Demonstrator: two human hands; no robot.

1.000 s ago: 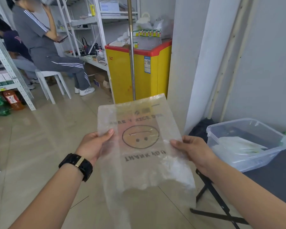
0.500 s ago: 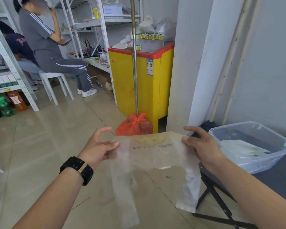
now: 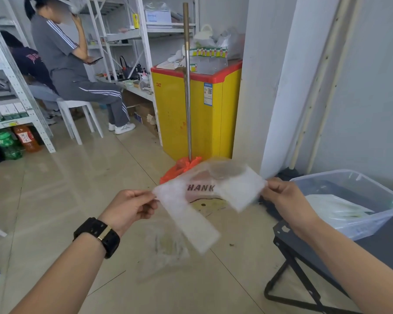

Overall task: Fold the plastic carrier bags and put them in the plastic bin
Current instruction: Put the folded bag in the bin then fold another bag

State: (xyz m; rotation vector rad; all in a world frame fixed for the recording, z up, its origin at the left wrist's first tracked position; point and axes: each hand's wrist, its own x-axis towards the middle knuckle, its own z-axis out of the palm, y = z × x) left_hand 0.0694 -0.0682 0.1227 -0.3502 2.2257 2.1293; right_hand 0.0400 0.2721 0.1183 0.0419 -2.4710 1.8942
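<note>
Pinching the left corner of the clear carrier bag (image 3: 192,215) with the left hand (image 3: 128,207), fingers curled onto the plastic. Pinching the right corner likewise with the right hand (image 3: 286,200). Holding it in mid-air between the two, partly folded, blurred, one strip dangling. Just right of the right hand, the plastic bin (image 3: 372,225) on a dark table (image 3: 386,243). Beyond, a yellow freezer (image 3: 210,123).

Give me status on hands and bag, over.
Left hand and right hand each pinch the carrier bag, midair, partly folded. Plastic bin at right. Path looks clear.
</note>
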